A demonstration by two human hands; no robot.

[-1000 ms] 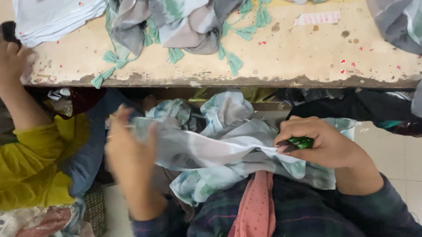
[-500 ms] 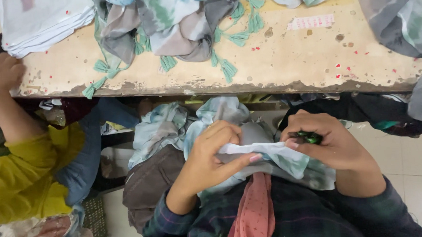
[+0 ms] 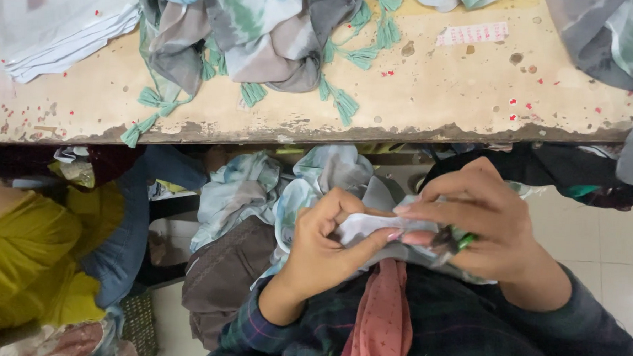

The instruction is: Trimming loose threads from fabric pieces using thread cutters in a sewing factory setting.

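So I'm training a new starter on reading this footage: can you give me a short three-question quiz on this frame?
1. True or false: both hands grip the same tie-dyed cloth.
2. Which hand also holds a small green tool: A left hand, B right hand?
3. What hangs from the scarves on the table?

Key: 1 true; 2 B; 3 green tassels.

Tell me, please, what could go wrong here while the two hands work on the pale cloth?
The right hand holds a small green tool right beside the left hand fingertips, so it might nick them. Both hands pinch the pale cloth tightly; the tool could snag or cut it. More of the cloth hangs below the table edge and may slide down.
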